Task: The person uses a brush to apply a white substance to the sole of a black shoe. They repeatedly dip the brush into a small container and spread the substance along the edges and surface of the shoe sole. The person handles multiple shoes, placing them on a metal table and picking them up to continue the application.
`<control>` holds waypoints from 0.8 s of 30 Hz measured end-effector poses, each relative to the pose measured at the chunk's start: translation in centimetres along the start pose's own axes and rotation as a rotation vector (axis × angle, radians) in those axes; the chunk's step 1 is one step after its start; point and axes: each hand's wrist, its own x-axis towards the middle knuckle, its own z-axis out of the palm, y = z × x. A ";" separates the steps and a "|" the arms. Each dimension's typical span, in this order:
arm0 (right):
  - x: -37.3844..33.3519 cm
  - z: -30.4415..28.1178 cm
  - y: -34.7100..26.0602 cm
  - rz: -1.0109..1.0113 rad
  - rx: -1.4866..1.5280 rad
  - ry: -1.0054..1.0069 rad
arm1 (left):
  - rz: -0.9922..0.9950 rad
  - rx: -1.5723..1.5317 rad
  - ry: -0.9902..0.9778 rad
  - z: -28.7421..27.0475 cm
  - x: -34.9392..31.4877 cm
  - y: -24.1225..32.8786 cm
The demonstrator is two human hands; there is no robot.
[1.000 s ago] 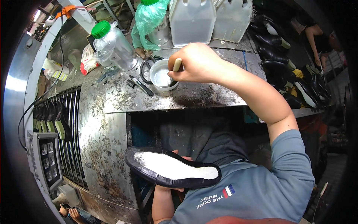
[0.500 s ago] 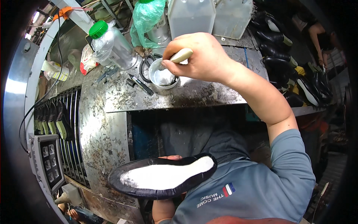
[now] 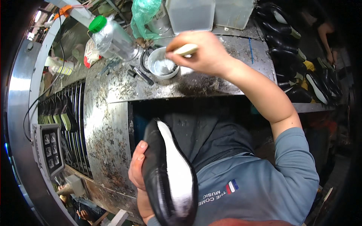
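Observation:
My left hand (image 3: 138, 165) is closed around the side of a black shoe (image 3: 154, 169). The shoe's underside is turned up, showing a long white bottom surface that darkens toward the end nearest my body. Over the metal bench, my right hand (image 3: 201, 51) grips the pale handle of what looks like a brush (image 3: 186, 49). Its working end is hidden behind my fingers and in the bowl. That white bowl (image 3: 163, 76) holds a whitish paste or liquid. A black marker pen (image 3: 144, 77) and its cap lie left of the bowl, near dark-handled scissors (image 3: 144, 60).
A clear jar with a green lid (image 3: 117, 43), a green plastic bag (image 3: 144, 19) and translucent bins (image 3: 190, 17) stand along the back. Black shoes are piled on the right shelf (image 3: 307, 107); several more hang on a metal rack (image 3: 81, 128). A lamp (image 3: 49, 150) stands at left.
My left hand has turned the shoe from lying crosswise to pointing lengthwise, one end toward the bench. My right hand stays at the bowl, still holding the brush.

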 end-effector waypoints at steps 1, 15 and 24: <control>0.2 0.2 -0.7 -0.034 0.109 0.097 | 0.019 0.059 -0.002 -0.6 0.0 -0.1; -4.4 -2.2 -3.9 0.246 0.717 -0.204 | 0.275 0.245 -0.390 -5.9 4.2 0.8; -5.6 -0.9 -7.6 -0.016 0.852 -0.138 | 0.296 0.252 -0.520 -6.9 4.7 1.6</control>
